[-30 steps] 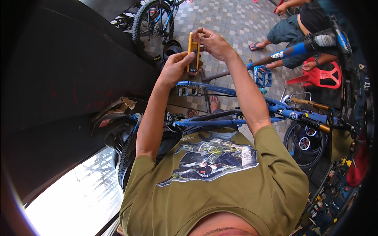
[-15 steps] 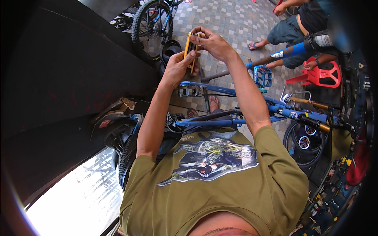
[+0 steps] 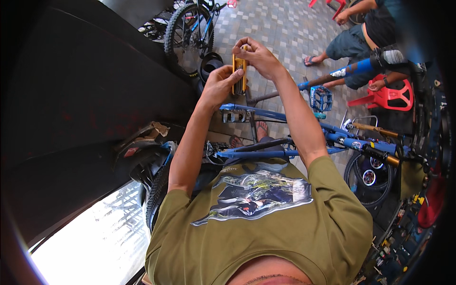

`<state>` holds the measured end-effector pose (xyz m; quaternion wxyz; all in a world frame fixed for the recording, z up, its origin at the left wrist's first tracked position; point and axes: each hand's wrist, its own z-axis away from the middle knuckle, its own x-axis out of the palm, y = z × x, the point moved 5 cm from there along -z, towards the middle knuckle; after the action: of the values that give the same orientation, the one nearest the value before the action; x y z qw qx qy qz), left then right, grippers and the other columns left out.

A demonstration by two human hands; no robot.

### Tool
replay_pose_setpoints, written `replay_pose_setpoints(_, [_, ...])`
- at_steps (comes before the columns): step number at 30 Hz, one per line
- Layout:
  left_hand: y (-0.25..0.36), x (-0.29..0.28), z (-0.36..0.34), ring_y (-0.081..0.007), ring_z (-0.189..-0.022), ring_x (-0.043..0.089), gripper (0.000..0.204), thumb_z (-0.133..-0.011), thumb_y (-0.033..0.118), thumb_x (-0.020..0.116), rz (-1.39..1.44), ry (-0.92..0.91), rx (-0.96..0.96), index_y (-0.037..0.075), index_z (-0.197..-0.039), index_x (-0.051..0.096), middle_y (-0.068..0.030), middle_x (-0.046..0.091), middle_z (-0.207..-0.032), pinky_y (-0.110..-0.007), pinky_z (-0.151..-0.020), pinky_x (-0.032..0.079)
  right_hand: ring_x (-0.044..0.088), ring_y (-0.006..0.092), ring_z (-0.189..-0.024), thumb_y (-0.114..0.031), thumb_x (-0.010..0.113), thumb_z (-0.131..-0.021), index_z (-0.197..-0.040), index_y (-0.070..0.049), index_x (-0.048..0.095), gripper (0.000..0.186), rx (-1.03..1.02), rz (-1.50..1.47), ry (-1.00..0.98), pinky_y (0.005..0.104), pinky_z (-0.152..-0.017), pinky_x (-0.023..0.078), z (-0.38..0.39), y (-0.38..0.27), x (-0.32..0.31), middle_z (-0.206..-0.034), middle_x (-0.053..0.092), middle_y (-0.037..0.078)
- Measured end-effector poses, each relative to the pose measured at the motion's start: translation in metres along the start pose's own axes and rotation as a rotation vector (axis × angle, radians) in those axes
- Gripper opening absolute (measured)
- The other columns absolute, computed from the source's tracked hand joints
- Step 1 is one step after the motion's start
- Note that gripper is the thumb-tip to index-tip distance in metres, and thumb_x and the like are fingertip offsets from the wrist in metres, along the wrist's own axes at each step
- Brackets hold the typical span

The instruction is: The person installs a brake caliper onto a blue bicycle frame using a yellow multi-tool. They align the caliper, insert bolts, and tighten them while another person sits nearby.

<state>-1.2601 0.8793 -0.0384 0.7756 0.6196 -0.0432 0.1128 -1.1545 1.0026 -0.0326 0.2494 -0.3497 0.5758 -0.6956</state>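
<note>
Both hands are out in front of my chest with a yellow folding hex key set (image 3: 239, 64). It stands about upright, and dark keys lie between its two yellow side plates. My left hand (image 3: 219, 85) is closed on the lower part, thumb across the front. At the top end, my right hand (image 3: 259, 58) pinches with thumb and fingertips; which part it grips is too small to tell. Beneath the hands runs a blue bicycle frame (image 3: 266, 112), with a black pedal (image 3: 236, 116) on the left and a blue pedal (image 3: 321, 98) on the right.
A bicycle wheel (image 3: 176, 42) with a knobby tyre stands ahead on the left. Another person (image 3: 354, 47) is at the upper right, by a red plastic chair (image 3: 396, 95). Loose wheels (image 3: 368, 178) and many small tools (image 3: 399, 237) lie at the right. A dark wall (image 3: 85, 109) fills the left.
The hex key set has turned, so the gap between its yellow sides faces me more. Both hands have shifted slightly right and down in the picture. The other person's hand moved slightly.
</note>
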Motion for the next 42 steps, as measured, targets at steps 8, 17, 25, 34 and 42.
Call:
replay_pose_setpoints(8, [0.005, 0.012, 0.012, -0.0191, -0.073, 0.067, 0.053, -0.101, 0.055, 0.058, 0.457, -0.093, -0.34, 0.006, -0.119, 0.063, -0.0064, 0.065, -0.09, -0.035, -0.065, 0.057, 0.07, 0.0186, -0.103, -0.032, 0.073, -0.097, -0.139, -0.003, 0.058, 0.054, 0.05, -0.219, -0.195, 0.0323, -0.087, 0.058, -0.001, 0.009, 0.004, -0.114, 0.072, 0.01])
replay_pose_setpoints(17, [-0.009, 0.005, 0.004, -0.0155, -0.066, 0.064, 0.04, -0.106, 0.04, 0.058, 0.3, -0.112, -0.112, 0.001, -0.108, 0.066, -0.0057, 0.068, -0.081, -0.03, -0.059, 0.052, 0.07, 0.0207, -0.107, -0.03, 0.073, -0.097, -0.132, 0.0, 0.061, 0.048, -0.011, -0.268, -0.145, 0.0337, -0.094, 0.057, 0.001, -0.016, 0.02, -0.115, 0.073, 0.013])
replay_pose_setpoints(25, [0.01, 0.013, 0.011, -0.0137, -0.072, 0.065, 0.032, -0.102, 0.034, 0.065, -0.054, 0.036, -0.171, 0.003, -0.107, 0.064, -0.0054, 0.067, -0.084, -0.029, -0.061, 0.057, 0.073, 0.0193, -0.093, -0.026, 0.069, -0.1, -0.125, -0.002, 0.062, 0.035, -0.006, -0.124, -0.016, 0.0321, -0.082, 0.06, 0.001, -0.008, 0.02, -0.105, 0.071, 0.012])
replay_pose_setpoints(34, [0.009, 0.017, 0.009, -0.0123, -0.046, 0.056, 0.027, -0.089, 0.018, 0.077, -0.173, 0.132, -0.099, 0.005, -0.077, 0.056, -0.0022, 0.057, -0.06, -0.028, -0.039, 0.044, 0.071, 0.0138, -0.082, -0.023, 0.067, -0.1, -0.115, -0.001, 0.065, 0.026, -0.011, 0.074, 0.12, 0.0298, -0.072, 0.059, -0.002, -0.01, 0.033, -0.09, 0.069, 0.005])
replay_pose_setpoints(42, [-0.014, 0.012, 0.0, -0.0098, -0.051, 0.056, 0.013, -0.091, 0.011, 0.071, 0.071, 0.029, -0.118, 0.007, -0.088, 0.059, 0.0003, 0.056, -0.066, -0.026, -0.039, 0.042, 0.072, 0.0147, -0.076, -0.023, 0.069, -0.097, -0.112, -0.002, 0.068, 0.026, -0.023, 0.53, 0.284, 0.0315, -0.069, 0.058, -0.01, -0.003, 0.027, -0.085, 0.07, 0.006])
